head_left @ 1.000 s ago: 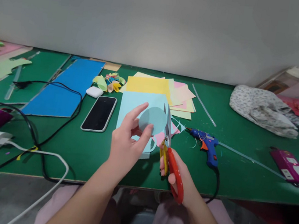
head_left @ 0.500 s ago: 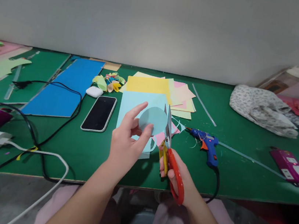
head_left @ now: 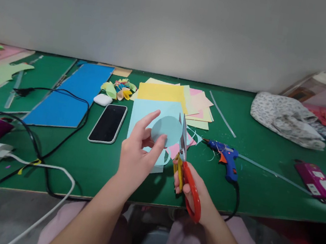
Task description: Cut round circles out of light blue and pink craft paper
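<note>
Between thumb and fingers, my left hand (head_left: 141,147) pinches a round light-blue paper disc (head_left: 168,130). My right hand (head_left: 195,185) is wrapped round the handles of a pair of scissors (head_left: 191,188), one handle red and one yellow. The blades point away from me, slightly apart, at the disc's right edge. Beneath the hands lie a light-blue paper sheet (head_left: 140,112) and thin curled blue paper offcuts (head_left: 166,158). A pink paper piece (head_left: 174,151) is partly hidden behind the scissors.
Left of the hands lie a phone (head_left: 108,124), a white case (head_left: 102,100), a blue board (head_left: 69,96) and cables. To the right are a blue glue gun (head_left: 224,157), a purple power strip (head_left: 318,181) and a patterned cloth (head_left: 284,121). Stacked coloured paper (head_left: 161,92) sits behind.
Almost nothing differs. The disc, both hands and the scissors hold nearly the same place, with only a very slight shift of the left hand.
</note>
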